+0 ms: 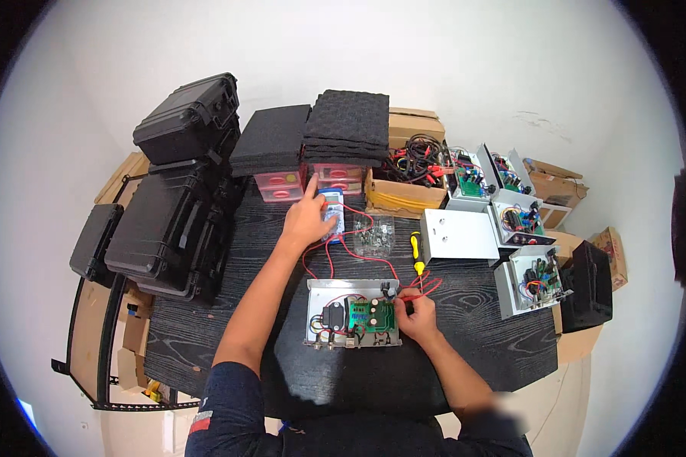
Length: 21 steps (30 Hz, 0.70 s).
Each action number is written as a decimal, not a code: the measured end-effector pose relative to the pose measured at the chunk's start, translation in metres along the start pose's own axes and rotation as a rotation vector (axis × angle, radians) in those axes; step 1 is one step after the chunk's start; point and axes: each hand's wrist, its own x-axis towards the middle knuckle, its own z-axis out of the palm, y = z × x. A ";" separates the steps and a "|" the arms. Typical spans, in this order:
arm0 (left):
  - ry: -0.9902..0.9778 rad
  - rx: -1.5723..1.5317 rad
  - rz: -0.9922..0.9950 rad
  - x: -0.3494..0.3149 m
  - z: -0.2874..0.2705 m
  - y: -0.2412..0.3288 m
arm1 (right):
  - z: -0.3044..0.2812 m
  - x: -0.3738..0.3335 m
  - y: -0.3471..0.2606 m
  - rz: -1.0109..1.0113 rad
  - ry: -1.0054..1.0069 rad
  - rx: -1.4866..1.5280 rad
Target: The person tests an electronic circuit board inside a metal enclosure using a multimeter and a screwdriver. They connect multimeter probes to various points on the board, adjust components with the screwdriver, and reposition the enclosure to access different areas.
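My left hand [306, 219] is at a blue multimeter [334, 217], its thumb side over the meter's face and one finger stretched up past its left edge. Red test leads [370, 257] run from the meter toward my right hand [418, 315]. That hand is closed on a red test probe [408, 298] at the right end of an uncovered metal case [315, 289]. Inside the case are a green circuit board [373, 314], a black block-shaped part [332, 317] and wires. The probe's tip is too small to make out.
A yellow screwdriver [417, 251] lies beyond my right hand, beside a white metal cover [459, 234]. A clear tray of small parts [374, 234] sits near the meter. More opened units [532, 280] stand at right; black hard cases [164, 221] are stacked at left, foam sheets [346, 126] at the back.
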 end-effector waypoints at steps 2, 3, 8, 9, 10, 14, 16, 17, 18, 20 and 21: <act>-0.068 0.056 0.022 0.007 0.006 -0.002 | -0.001 -0.001 0.000 0.020 -0.004 0.005; -0.103 0.084 0.034 0.011 0.009 -0.003 | -0.001 -0.001 0.000 0.030 -0.005 0.008; -0.111 0.183 0.082 0.002 0.020 -0.005 | -0.001 0.000 -0.002 0.070 -0.039 0.027; -0.115 0.184 0.082 0.001 0.022 -0.005 | 0.000 0.000 -0.001 0.063 -0.036 0.031; -0.118 0.185 0.082 0.001 0.023 -0.005 | 0.000 0.000 0.000 0.057 -0.032 0.035; -0.140 0.155 0.097 0.002 0.024 -0.008 | -0.002 0.000 -0.005 0.109 -0.055 0.058; -0.159 0.160 0.089 0.003 0.023 -0.006 | 0.000 -0.001 -0.001 0.067 -0.034 0.053; -0.169 0.163 0.086 0.002 0.022 -0.005 | 0.000 -0.001 0.000 0.061 -0.032 0.052; -0.167 0.154 0.097 0.002 0.023 -0.005 | 0.000 0.000 0.001 0.056 -0.029 0.052; -0.161 0.135 0.120 0.002 0.021 -0.006 | 0.001 -0.001 0.004 0.051 -0.031 0.046; -0.169 0.125 0.123 0.002 0.020 -0.006 | 0.001 -0.002 0.007 0.051 -0.035 0.041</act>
